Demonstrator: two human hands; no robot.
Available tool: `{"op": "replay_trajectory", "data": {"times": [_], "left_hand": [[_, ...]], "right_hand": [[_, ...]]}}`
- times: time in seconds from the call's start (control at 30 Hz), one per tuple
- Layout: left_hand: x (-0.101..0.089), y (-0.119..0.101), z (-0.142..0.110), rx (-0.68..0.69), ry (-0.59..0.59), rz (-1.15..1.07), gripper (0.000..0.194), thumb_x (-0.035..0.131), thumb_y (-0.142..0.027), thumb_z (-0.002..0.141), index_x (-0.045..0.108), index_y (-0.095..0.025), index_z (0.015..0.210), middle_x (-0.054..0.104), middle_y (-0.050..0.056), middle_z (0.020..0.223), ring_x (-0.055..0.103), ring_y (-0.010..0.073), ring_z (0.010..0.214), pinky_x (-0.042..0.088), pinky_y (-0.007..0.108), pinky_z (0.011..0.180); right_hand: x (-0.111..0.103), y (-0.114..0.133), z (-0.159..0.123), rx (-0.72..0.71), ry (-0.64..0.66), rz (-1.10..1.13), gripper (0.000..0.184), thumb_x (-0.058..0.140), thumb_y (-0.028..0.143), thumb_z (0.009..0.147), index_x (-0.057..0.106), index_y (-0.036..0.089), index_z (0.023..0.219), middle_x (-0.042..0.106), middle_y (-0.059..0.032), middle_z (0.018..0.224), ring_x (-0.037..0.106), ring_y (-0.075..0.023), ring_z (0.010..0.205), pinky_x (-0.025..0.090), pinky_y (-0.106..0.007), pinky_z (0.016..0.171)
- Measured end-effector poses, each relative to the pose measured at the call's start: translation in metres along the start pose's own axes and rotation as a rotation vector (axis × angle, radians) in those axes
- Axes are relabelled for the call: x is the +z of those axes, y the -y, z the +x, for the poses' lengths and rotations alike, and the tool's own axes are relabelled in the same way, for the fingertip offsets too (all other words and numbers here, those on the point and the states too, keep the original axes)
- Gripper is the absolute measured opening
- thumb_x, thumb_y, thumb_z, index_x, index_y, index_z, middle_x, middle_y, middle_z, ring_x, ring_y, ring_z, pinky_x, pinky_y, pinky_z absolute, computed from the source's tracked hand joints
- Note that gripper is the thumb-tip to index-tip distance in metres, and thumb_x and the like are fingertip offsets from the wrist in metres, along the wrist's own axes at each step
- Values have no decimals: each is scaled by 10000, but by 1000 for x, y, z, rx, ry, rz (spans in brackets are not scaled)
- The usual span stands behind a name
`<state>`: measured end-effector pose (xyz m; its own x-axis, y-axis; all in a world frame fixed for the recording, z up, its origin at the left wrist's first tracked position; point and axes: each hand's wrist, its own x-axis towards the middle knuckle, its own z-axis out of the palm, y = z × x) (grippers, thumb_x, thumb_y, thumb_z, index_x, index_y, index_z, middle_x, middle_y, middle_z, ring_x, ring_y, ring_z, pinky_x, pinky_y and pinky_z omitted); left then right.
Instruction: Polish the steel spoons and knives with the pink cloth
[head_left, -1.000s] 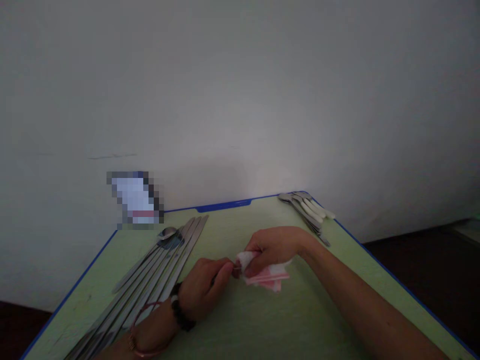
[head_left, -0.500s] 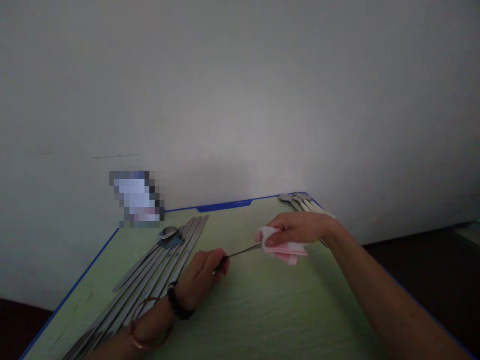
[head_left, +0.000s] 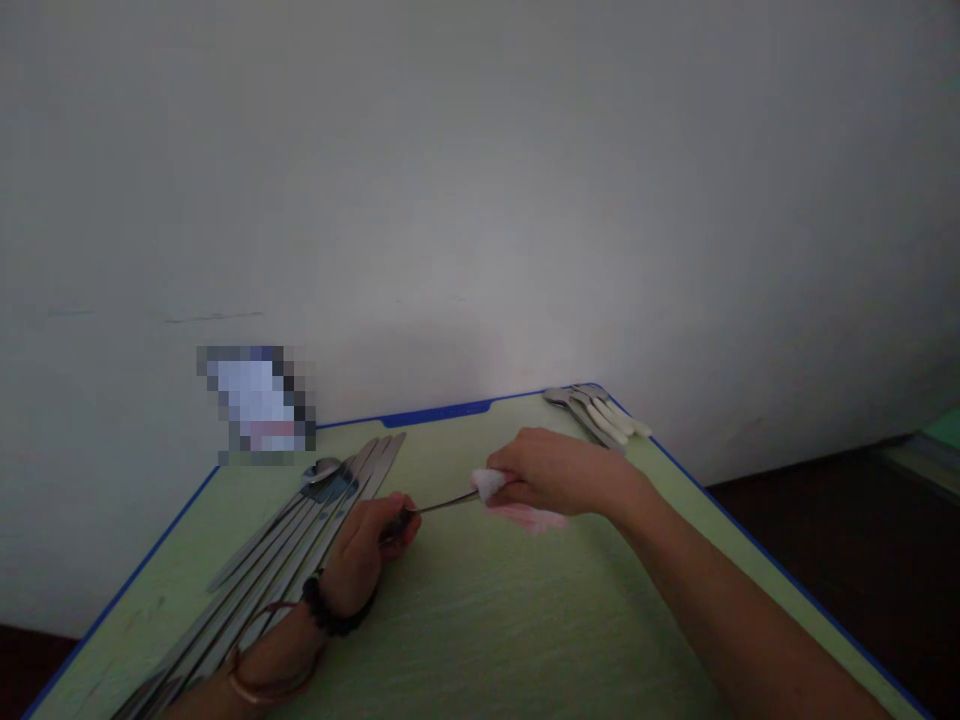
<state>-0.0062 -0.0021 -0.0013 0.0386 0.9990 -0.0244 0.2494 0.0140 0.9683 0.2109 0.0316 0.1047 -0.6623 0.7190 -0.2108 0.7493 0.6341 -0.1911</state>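
Note:
Near the middle of the table, my left hand [head_left: 375,535] is closed around one end of a thin metal piece of cutlery [head_left: 444,501]. Fingers cover that end, so I cannot tell whether it is a spoon or a fork. My right hand [head_left: 559,472] pinches a pink and white cloth [head_left: 491,484], which wraps the other end of the cutlery. Left of my left hand lies a row of long table knives [head_left: 300,540] with a spoon [head_left: 324,470] at their far end. Beyond my right hand rest several spoons and forks [head_left: 585,405], some with cream handles.
The light green table [head_left: 480,630] has a blue edge and stands against a grey wall [head_left: 480,200]. A blurred-out, phone-like object [head_left: 259,400] leans at its back left corner. Dark floor [head_left: 795,520] shows to the right.
My right hand and the cloth have slid left along the cutlery, closer to my left hand. The whole view has shifted slightly, with things now further left.

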Motion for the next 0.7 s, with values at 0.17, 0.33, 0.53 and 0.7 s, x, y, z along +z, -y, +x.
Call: {"op": "replay_trajectory", "data": {"times": [0.17,0.33,0.53,0.7], "left_hand": [[0,2,3,44,119,76,458,360,-482,795,476,-175,474,408,-21,470,368,109,462,286,221,440],[3,4,1,130,239,147,480,306,-467,843,447,-179,487,361,-39,453,328,102,453,252,230,455],[5,-1,-2,105,213,119,458,320,-480,838,440,-182,512,348,-41,482,316,103,476,251,226,460],[6,0,-1,-25,123,-12,418,352,-494,809,473,-182,559,372,-30,518,339,107,489,276,214,440]], "right_hand": [[19,14,6,33,81,-82,236,551,306,758,700,132,812,688,-120,764,615,-211,687,270,-250,491],[26,34,15,-56,101,-55,292,532,365,781,699,143,870,695,-133,812,629,-223,730,304,-253,514],[15,22,13,-71,90,17,239,534,342,792,681,154,818,676,-88,750,580,-165,643,276,-231,505],[0,-10,4,-119,5,155,188,516,279,814,638,147,758,615,-21,651,512,-117,591,293,-218,541]]}}
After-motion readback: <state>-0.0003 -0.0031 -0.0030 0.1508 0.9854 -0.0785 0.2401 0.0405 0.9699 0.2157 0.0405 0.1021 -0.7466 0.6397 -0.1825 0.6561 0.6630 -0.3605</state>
